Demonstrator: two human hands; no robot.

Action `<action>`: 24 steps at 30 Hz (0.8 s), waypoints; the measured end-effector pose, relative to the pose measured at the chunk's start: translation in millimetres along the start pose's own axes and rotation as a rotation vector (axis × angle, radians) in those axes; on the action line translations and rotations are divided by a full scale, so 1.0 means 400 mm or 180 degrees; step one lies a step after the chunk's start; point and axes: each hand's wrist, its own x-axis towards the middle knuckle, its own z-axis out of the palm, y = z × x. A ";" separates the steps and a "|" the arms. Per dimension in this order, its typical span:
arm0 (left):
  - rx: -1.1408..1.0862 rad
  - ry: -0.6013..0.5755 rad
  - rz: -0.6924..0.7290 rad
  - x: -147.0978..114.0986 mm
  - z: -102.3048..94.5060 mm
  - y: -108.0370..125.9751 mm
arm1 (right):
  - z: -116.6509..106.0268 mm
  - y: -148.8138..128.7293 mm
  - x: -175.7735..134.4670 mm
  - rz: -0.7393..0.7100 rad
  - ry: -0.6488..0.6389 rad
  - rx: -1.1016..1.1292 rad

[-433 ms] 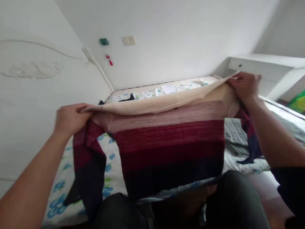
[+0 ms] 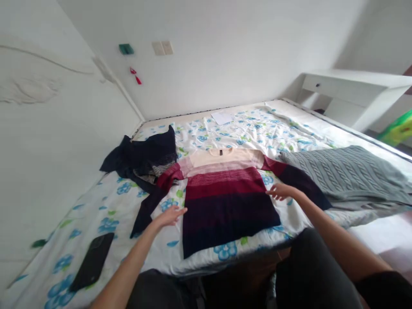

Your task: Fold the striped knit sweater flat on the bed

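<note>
- The sweater [image 2: 225, 193] lies flat on the bed [image 2: 257, 128], front down or up I cannot tell, collar toward the far wall and hem toward the near edge.
- Its stripes run from cream at the collar through pink and red to dark navy at the hem.
- Both sleeves are spread out to the sides: the left one slants down toward the near left, the right one runs toward the grey knit [image 2: 347, 176].
- The left hand [image 2: 170, 216] is open, fingers loosely spread, palm down; it hovers at or just touches the sweater's left edge, beside the left sleeve. It grips nothing.
- The right hand [image 2: 281, 191] is open too, fingers stretched toward the sweater's right edge, near where the right sleeve joins the body. Whether the fingertips touch the cloth I cannot tell.
- A dark garment [image 2: 144, 156] lies crumpled just left of the sweater, touching its left shoulder.
- The grey knit lies spread on the right of the bed, its near edge meeting the right sleeve.
- A black phone [image 2: 93, 261] lies on the sheet at the near left, well apart from the sweater.
- A white paper [image 2: 222, 117] lies near the far edge of the bed.
- A white desk [image 2: 354, 92] stands to the right of the bed.
- The person's dark trousers [image 2: 309, 274] show at the bottom.
</note>
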 end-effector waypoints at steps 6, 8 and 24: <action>-0.1314 -0.0831 -0.0425 -0.161 0.115 -0.078 | 0.127 0.191 -0.179 -0.0104 -0.0448 0.0685; -0.1357 -0.1001 -0.0502 -0.189 0.123 -0.050 | 0.151 0.186 -0.209 -0.0102 -0.0439 0.0808; -0.0493 -0.0420 -0.0208 -0.230 0.099 -0.171 | -0.035 0.298 -0.221 -0.0840 0.1319 -0.1186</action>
